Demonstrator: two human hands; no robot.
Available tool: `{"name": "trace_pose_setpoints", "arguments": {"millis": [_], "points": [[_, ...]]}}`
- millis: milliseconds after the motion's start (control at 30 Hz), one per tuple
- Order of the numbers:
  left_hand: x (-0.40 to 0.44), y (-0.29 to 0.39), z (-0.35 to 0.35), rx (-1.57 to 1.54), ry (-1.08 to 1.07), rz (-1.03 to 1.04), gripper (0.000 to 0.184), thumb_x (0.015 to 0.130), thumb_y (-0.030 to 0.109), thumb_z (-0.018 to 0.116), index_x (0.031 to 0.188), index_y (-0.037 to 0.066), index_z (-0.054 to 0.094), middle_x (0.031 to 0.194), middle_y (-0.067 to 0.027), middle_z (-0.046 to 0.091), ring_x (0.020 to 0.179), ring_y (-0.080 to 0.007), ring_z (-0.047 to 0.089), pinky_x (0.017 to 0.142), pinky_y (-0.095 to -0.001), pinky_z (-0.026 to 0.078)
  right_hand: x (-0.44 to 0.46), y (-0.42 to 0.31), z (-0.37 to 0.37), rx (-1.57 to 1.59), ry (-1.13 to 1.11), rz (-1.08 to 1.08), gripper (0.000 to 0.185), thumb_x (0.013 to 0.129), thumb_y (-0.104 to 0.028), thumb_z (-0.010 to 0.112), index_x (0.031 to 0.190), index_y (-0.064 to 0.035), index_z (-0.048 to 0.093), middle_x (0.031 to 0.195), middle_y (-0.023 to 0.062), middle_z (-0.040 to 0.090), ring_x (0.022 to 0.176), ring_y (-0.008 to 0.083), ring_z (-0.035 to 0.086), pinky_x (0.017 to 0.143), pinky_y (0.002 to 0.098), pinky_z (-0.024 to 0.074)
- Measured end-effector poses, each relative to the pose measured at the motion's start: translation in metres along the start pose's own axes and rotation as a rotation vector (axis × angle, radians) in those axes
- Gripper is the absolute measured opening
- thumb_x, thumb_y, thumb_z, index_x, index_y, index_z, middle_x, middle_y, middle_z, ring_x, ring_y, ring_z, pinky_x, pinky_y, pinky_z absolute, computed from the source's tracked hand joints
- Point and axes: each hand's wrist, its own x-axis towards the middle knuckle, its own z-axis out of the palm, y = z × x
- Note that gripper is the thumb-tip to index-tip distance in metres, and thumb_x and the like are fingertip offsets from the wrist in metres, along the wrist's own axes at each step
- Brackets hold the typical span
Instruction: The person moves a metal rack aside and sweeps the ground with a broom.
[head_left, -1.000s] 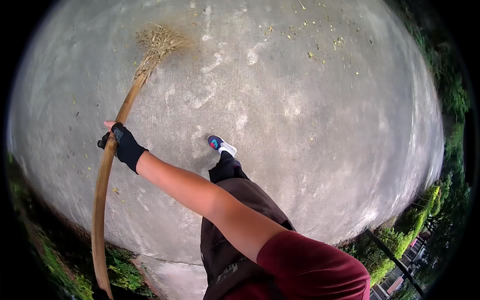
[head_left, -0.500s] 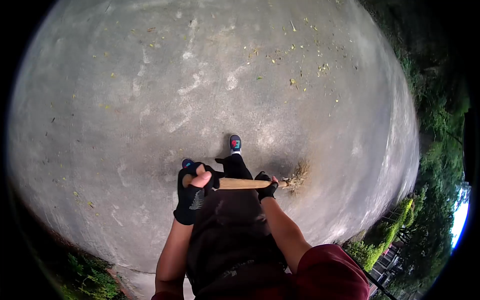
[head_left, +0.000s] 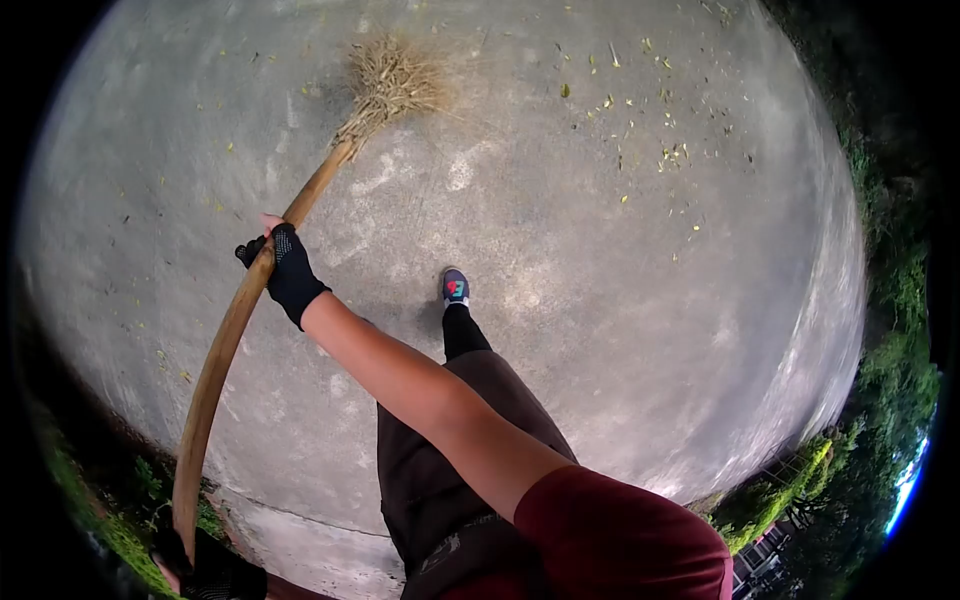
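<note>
A twig broom with a long wooden handle (head_left: 212,375) slants across the left side of the view. Its bushy straw-coloured head (head_left: 392,82) is spread at the concrete ground ahead of me. My right hand (head_left: 284,262), in a black fingerless glove, reaches across my body and is wrapped round the lower handle. Down at the lower left edge, my left hand (head_left: 200,572), also gloved, grips the handle near its top end; part of it is in shadow.
Small yellow and green leaves (head_left: 672,155) lie scattered over the concrete (head_left: 600,290), thickest at the upper right. One shoe (head_left: 455,287) of mine shows below me. Green bushes (head_left: 790,495) line the right edge, and plants (head_left: 150,480) border the lower left.
The broom has swung from my right side round to the front left, its head now far ahead. My right hand has crossed leftward; my left hand has moved down and left.
</note>
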Motion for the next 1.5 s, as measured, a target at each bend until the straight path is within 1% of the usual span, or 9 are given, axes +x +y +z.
{"name": "trace_pose_setpoints", "arguments": {"millis": [200, 367, 500, 533, 700, 967, 1167, 1333, 1500], "points": [[-0.039, 0.049, -0.02, -1.15, 0.708, -0.91, 0.021, 0.087, 0.027, 0.049, 0.073, 0.012, 0.052, 0.055, 0.0067, 0.039, 0.05, -0.0099, 0.045, 0.053, -0.0301, 0.039, -0.082, -0.06, 0.018, -0.159, -0.088, 0.033, 0.029, 0.082, -0.029, 0.067, 0.077, -0.0118, 0.045, 0.058, 0.0042, 0.048, 0.053, 0.0184, 0.056, 0.057, 0.032, 0.0515], [-0.1, 0.095, 0.093, -1.804, 0.042, -1.163, 0.033, 0.089, 0.018, 0.045, 0.059, 0.016, 0.03, 0.047, 0.004, 0.03, 0.048, -0.0075, 0.034, 0.066, -0.0288, 0.033, -0.191, -0.243, -0.08, 0.063, 0.324, -0.335, 0.034, 0.08, -0.03, 0.067, 0.064, -0.0173, 0.04, 0.052, -0.0012, 0.038, 0.047, 0.0148, 0.043, 0.061, 0.0296, 0.0471], [-0.144, 0.277, 0.195, -1.85, -0.487, -1.243, 0.031, 0.078, 0.018, 0.055, 0.058, 0.013, 0.032, 0.048, -0.0001, 0.037, 0.049, -0.0141, 0.041, 0.065, -0.034, 0.042, -0.275, -0.419, -0.256, 0.281, -0.02, -0.537, 0.04, 0.08, -0.037, 0.06, 0.058, -0.0132, 0.037, 0.056, -0.0002, 0.043, 0.065, 0.0188, 0.053, 0.081, 0.0357, 0.0496], [-0.159, 0.319, 0.202, -1.76, -0.697, -1.219, 0.03, 0.079, 0.018, 0.056, 0.058, 0.011, 0.034, 0.051, -0.001, 0.042, 0.052, -0.0139, 0.044, 0.066, -0.0324, 0.044, -0.299, -0.443, -0.258, 0.392, 0.385, -0.763, 0.042, 0.076, -0.038, 0.061, 0.057, -0.0146, 0.032, 0.052, -0.0023, 0.034, 0.051, 0.0126, 0.04, 0.06, 0.0281, 0.0454], [-0.238, 0.452, 0.196, -1.7, -1.027, -0.931, 0.024, 0.08, 0.012, 0.063, 0.063, 0.006, 0.048, 0.057, 0.0032, 0.043, 0.057, -0.0051, 0.04, 0.052, -0.0239, 0.033, -0.396, -0.581, -0.478, 0.235, 0.426, -0.577, 0.04, 0.073, -0.046, 0.046, 0.083, -0.0074, 0.045, 0.063, 0.0035, 0.049, 0.068, 0.0161, 0.054, 0.069, 0.0395, 0.0412], [-0.201, 0.291, 0.02, -1.499, 0.132, -1.098, 0.028, 0.082, 0.02, 0.052, 0.066, 0.012, 0.029, 0.055, 0.0019, 0.024, 0.052, -0.0134, 0.031, 0.069, -0.0283, 0.035, -0.23, -0.339, -0.213, 0.048, 0.566, -0.132, 0.03, 0.078, -0.025, 0.058, 0.062, -0.0126, 0.036, 0.051, 0.0042, 0.038, 0.049, 0.0231, 0.047, 0.074, 0.0449, 0.0539], [-0.17, 0.433, 0.001, -0.68, 0.795, -1.18, 0.034, 0.09, 0.023, 0.041, 0.064, 0.003, 0.036, 0.059, -0.0112, 0.037, 0.077, -0.0303, 0.051, 0.094, -0.0492, 0.038, -0.187, -0.32, -0.08, -0.348, -0.049, 0.141, 0.025, 0.079, -0.024, 0.066, 0.081, -0.0113, 0.045, 0.057, 0.0051, 0.046, 0.054, 0.0203, 0.052, 0.073, 0.0378, 0.0531], [-0.237, 0.354, -0.049, -1.372, 0.339, -0.955, 0.036, 0.09, 0.025, 0.04, 0.058, 0.01, 0.033, 0.057, -0.0033, 0.033, 0.072, -0.0196, 0.042, 0.078, -0.0366, 0.034, -0.275, -0.372, -0.109, -0.308, -0.051, 0.172, 0.033, 0.081, -0.034, 0.068, 0.075, -0.0085, 0.048, 0.063, 0.0067, 0.053, 0.067, 0.022, 0.06, 0.071, 0.0337, 0.0509], [-0.224, 0.496, 0.09, -1.631, 0.096, -1.243, 0.04, 0.088, 0.036, 0.046, 0.057, 0.015, 0.034, 0.048, 0.0027, 0.036, 0.049, -0.0105, 0.033, 0.058, -0.0289, 0.031, -0.361, -0.585, -0.186, -0.016, 0.225, -0.08, 0.036, 0.082, -0.03, 0.063, 0.062, -0.0171, 0.036, 0.054, -0.0012, 0.038, 0.051, 0.0179, 0.044, 0.055, 0.0328, 0.0432]]}}
